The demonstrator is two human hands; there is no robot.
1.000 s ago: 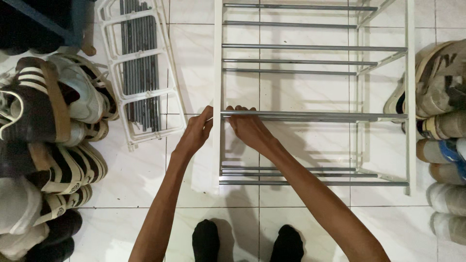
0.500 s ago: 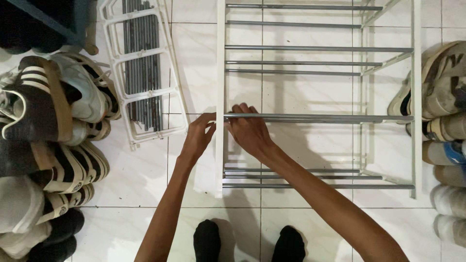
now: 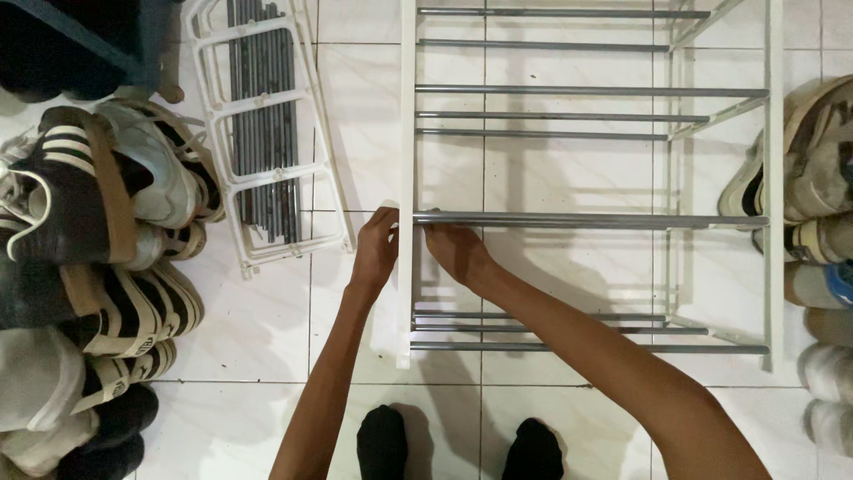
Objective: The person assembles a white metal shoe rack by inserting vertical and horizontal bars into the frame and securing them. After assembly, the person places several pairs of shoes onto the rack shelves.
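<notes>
Metal rod point(image 3: 586, 219) spans the white rack frame point(image 3: 407, 178) on the tiled floor point(image 3: 267, 329); our right hand point(image 3: 455, 249) grips its left end, our left hand point(image 3: 377, 249) pinches the post, steadying the joint.

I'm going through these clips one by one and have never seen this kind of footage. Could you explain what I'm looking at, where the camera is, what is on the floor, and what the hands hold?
The camera sits on a person's head and looks straight down, so the two arms reaching up from the bottom are the wearer's own. Below are their feet in black socks on a white tiled floor. In front stands a white shoe rack frame with metal rods across it. The left hand is at the frame's side post; the right hand grips the end of one metal rod there. To the left lies a loose white side panel over spare rods, beside a shoe pile. More shoes sit at right.
</notes>
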